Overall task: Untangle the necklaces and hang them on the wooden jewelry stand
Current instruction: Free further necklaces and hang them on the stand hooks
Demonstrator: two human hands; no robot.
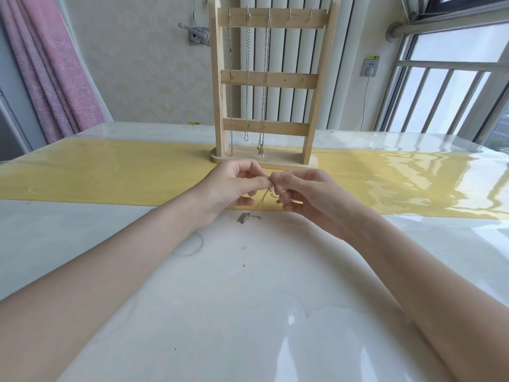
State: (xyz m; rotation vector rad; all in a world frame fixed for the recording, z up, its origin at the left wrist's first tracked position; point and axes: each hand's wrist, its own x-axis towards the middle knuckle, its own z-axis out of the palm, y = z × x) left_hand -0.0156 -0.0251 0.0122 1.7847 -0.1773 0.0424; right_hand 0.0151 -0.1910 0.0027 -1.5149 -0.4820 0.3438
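A wooden jewelry stand (271,78) rises at the table's far middle, with three thin chains (248,78) hanging from hooks on its top bar. Just in front of its base, my left hand (234,186) and my right hand (308,197) meet fingertip to fingertip. Both pinch a fine tangled necklace (265,198) that dangles between them. Its small rectangular pendant (244,217) lies on the table below my hands. A thin loop of chain or thread (192,245) lies beside my left forearm.
The table is glossy white with a yellow runner (110,175) across it under a clear cover. Two hooks on the right of the stand's top bar (300,13) carry nothing. A pink curtain hangs at far left, windows at right.
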